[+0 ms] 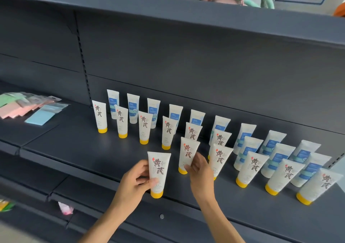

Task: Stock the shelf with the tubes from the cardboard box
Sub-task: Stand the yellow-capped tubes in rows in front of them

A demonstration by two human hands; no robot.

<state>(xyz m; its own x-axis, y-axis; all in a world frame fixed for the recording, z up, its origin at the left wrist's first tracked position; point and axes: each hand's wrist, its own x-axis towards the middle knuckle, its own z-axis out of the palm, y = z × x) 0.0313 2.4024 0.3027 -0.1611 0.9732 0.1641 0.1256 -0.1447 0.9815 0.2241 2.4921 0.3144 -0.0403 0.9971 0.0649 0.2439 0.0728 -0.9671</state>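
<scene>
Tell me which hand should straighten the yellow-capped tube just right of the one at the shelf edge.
Right. The right hand already has its fingers on that tube, standing on its cap. The left hand is busy gripping the front tube at the shelf edge.

Legible text is confined to the yellow-capped tubes [158, 173] standing cap-down on the shelf [78, 149]. Each bears two large brown brush-style characters, 黄芪, set one above the other on the white face, with a small red seal mark at their upper left; the seal's content cannot be read. Behind these on the same shelf, the blue-labelled tubes [133, 108] carry blue panels with print too small to read. Two show a round badge with one unclear character.
</scene>
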